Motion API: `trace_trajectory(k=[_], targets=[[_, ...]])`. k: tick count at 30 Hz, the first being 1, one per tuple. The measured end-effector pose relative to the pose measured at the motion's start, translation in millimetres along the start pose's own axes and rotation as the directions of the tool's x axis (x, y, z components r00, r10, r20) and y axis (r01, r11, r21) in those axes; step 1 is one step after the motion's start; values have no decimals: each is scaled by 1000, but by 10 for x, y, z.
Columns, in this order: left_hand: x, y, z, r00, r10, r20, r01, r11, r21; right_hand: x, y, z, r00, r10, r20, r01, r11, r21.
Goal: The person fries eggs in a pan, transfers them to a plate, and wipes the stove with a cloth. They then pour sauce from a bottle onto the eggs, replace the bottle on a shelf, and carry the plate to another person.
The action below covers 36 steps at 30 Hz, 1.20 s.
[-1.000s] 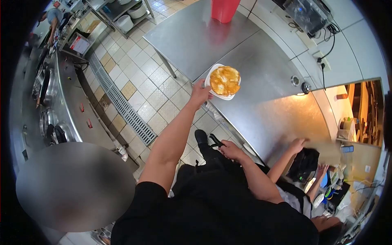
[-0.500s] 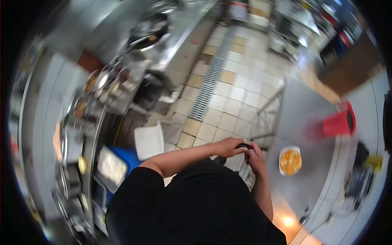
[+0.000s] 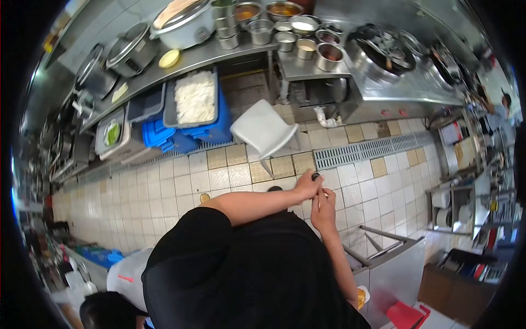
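In front of my torso, above the tiled floor, my two hands meet. My left hand (image 3: 308,187) is closed around a small black object (image 3: 315,176), mostly covered by the fingers; its kind is not clear. Just below it, my right hand (image 3: 324,211) has its fingers raised against the left hand's fingers, and what they pinch, if anything, is hidden. A white plastic chair (image 3: 264,129) stands on the floor beyond my hands. Partly behind my right forearm, a white dish of orange-yellow food (image 3: 361,298) sits on the steel table (image 3: 395,274).
A steel counter (image 3: 241,52) runs along the far side with pots, a large cooker (image 3: 186,27) and metal bowls. A wok (image 3: 383,52) sits on the stove. Below are blue bins (image 3: 170,140) and a tub of white food (image 3: 195,98). Another person (image 3: 129,279) is at lower left.
My view has swung left, so the counter and chair now lie ahead and the steel table is at lower right. My hands stay together; the black object now shows at the left hand only.
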<state>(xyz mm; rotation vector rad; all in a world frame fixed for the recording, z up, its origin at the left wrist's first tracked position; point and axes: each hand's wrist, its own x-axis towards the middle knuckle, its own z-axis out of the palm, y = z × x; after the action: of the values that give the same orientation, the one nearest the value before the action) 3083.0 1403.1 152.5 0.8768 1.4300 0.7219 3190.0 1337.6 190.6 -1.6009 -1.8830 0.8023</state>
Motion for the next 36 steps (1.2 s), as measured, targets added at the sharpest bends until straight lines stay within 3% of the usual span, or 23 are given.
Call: trace_trajectory(k=[3,5,7,8,9,10,11,12,13,14,15,17,18,19,20,21,22,23,24,25,27,31,36], targets=[[433,-618,-887,947,317,-53,-282,899,335,85,23,197,998,33,52,-38,995,94],[203,-677,-1743,960,262,102,-264,720,642,81,121,310,988,114,105,-128,981,145],[60,-941,-2596,936,-78,342,-258,510,821,33,371,516,972,164,169,-180,980,82],[397,-1978,-3095,794,-155,588,-352,671,652,18,449,626,942,246,229,-264,963,52],[20,-1699,-3313,748,-194,635,-188,855,482,40,422,686,918,277,285,-296,955,27],[-216,-1387,-3473,748,-477,461,131,787,602,69,371,743,925,218,312,-195,975,-101],[-139,-1801,-3717,711,-475,518,172,832,527,147,399,881,905,259,337,-240,966,-98],[56,-2527,-3997,757,-130,640,-89,950,299,227,471,1043,873,323,365,-291,946,-140],[34,-2330,-4100,780,-240,577,-11,918,397,363,377,1187,880,355,317,-336,935,-114],[0,-2090,-4197,791,-347,505,73,872,484,476,271,1387,868,412,277,-483,831,276],[-347,-1289,-4246,736,-591,330,455,793,405,546,266,1622,839,451,304,-534,790,301],[-152,-2053,-4698,689,-525,500,437,851,291,1075,89,1928,800,477,365,-590,737,329],[-458,-1565,-4728,817,-449,362,427,893,144,1285,-167,2042,778,479,407,-615,712,337],[-494,-1620,-4792,770,-547,329,539,833,125,1531,-448,2114,792,431,432,-578,759,301],[-331,-2365,-4844,828,-500,253,502,863,60,1750,-699,2191,802,418,427,-564,766,308],[-228,-2820,-4938,902,-227,366,127,952,278,1935,-947,2286,818,345,460,-506,812,291],[-136,-3227,-5031,887,99,451,-361,757,544,2121,-1151,2346,826,274,493,-446,852,274],[-61,-3575,-5122,786,383,484,-615,417,669,2300,-1326,2377,807,256,532,-430,873,232],[-127,-3386,-5119,954,118,275,-259,786,561,2445,-1420,2417,817,242,523,-410,882,232],[-82,-3245,-5190,981,-173,87,132,927,350,2638,-1528,2469,823,183,538,-367,894,258],[9,-2746,-5423,921,-381,-75,388,914,122,2934,-1830,2508,815,173,554,-384,876,291],[237,-2092,-5933,891,-390,-232,397,918,-16,3627,-1909,2754,850,78,522,-278,906,318],[435,-1617,-6355,860,-349,-372,326,937,-125,4616,-3129,2652,847,-294,443,68,886,458]])
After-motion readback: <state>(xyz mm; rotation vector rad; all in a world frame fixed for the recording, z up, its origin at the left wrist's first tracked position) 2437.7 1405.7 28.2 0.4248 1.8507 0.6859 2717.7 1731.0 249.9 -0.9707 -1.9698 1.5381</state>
